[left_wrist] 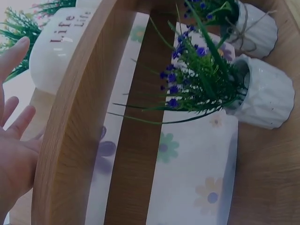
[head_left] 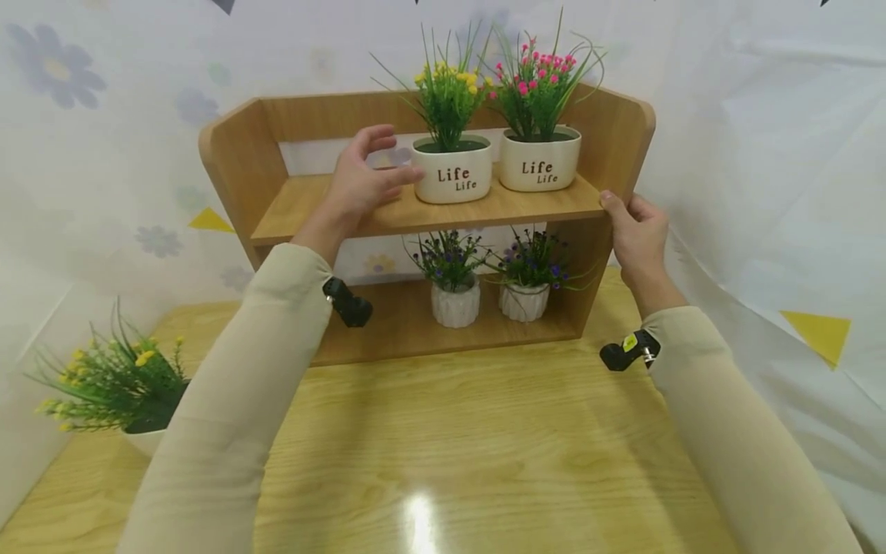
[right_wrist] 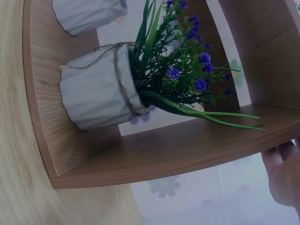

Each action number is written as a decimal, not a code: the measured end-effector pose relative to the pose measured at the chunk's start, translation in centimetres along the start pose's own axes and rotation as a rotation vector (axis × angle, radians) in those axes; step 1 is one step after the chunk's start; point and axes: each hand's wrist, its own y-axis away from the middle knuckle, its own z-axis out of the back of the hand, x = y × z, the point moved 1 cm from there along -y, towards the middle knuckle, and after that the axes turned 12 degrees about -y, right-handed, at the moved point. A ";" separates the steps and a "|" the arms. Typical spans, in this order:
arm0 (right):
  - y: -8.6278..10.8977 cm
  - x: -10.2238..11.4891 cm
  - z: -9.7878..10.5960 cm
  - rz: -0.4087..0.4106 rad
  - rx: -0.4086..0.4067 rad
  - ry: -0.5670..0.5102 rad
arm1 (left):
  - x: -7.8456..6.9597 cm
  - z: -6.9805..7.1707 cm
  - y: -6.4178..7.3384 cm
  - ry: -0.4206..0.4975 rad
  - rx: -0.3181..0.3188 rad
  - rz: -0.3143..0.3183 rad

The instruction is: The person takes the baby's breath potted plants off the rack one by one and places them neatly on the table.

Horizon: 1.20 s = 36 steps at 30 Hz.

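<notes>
A two-tier wooden shelf [head_left: 238, 154] stands on the table. On its upper board sit two white oval pots lettered "Life": a yellow-flowered plant [head_left: 453, 173] and, to its right, a pink-flowered plant [head_left: 540, 161]. My left hand [head_left: 360, 181] is beside the yellow-flowered pot, fingers spread and thumb right at its left side. In the left wrist view the palm [left_wrist: 16, 159] shows behind the board's edge. My right hand [head_left: 640, 235] grips the right side panel, thumb at the front edge, fingers on the outer face; in the right wrist view those fingers [right_wrist: 281, 171] are partly cut off.
Two ribbed white pots with purple flowers, a left one [head_left: 455, 302] and a right one [head_left: 524, 300], stand on the lower tier. Another yellow-flowered plant [head_left: 131, 385] is at the table's left, partly behind my left sleeve. Patterned white cloth [head_left: 159, 161] hangs behind.
</notes>
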 end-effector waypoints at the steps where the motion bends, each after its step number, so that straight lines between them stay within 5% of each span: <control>1: 0.0 0.1 0.0 0.000 0.001 0.002 | -0.2 0.0 -0.2 -0.017 0.003 -0.002; 21: -0.1 -0.1 0.0 -0.004 -0.007 0.008 | -0.1 -1.3 -2.6 -0.250 0.056 0.006; 36: -0.3 -0.2 -0.1 -0.005 -0.026 0.003 | 0.2 -1.7 -2.9 -0.137 0.059 0.049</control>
